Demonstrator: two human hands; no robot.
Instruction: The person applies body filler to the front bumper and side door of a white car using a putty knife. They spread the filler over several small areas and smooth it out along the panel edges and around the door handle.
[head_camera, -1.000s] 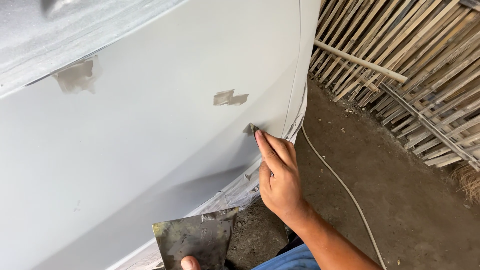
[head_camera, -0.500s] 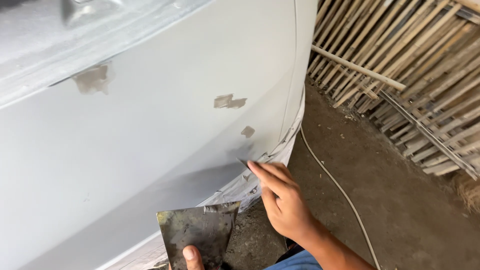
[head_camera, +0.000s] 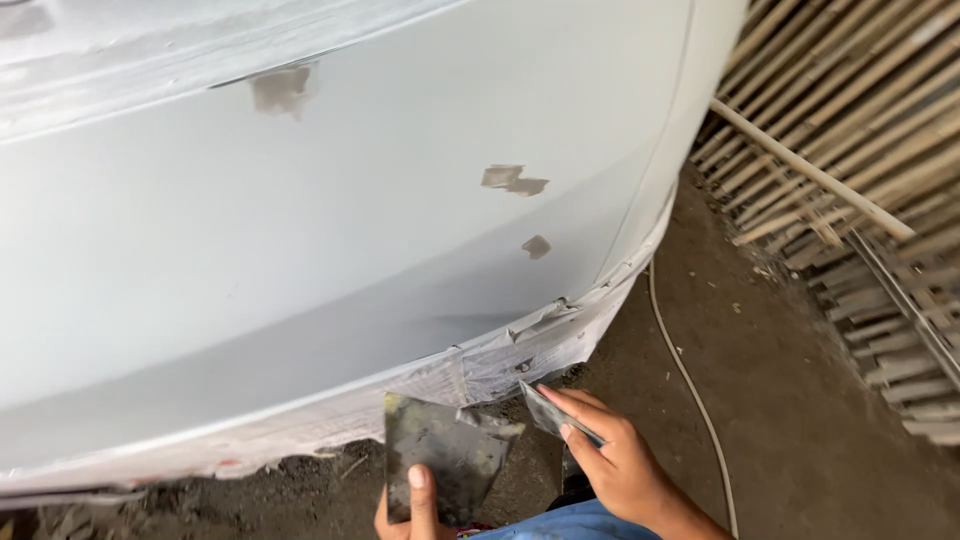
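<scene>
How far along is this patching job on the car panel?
Done: four grey filler patches already sit on the primed white panel, and its lower edge is masked. In hand: the left hand holds a dirty mixing board while the right hand brings a small spreader to it. Left: the patches look rough and unsanded.

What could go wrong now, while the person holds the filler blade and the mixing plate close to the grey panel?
1. The right hand holds a thin spreader blade near the plate in the left hand; grey putty might drop onto the dirt floor.
2. The putty patches on the panel may smear if touched.
3. The cable on the ground could catch a foot.
</scene>
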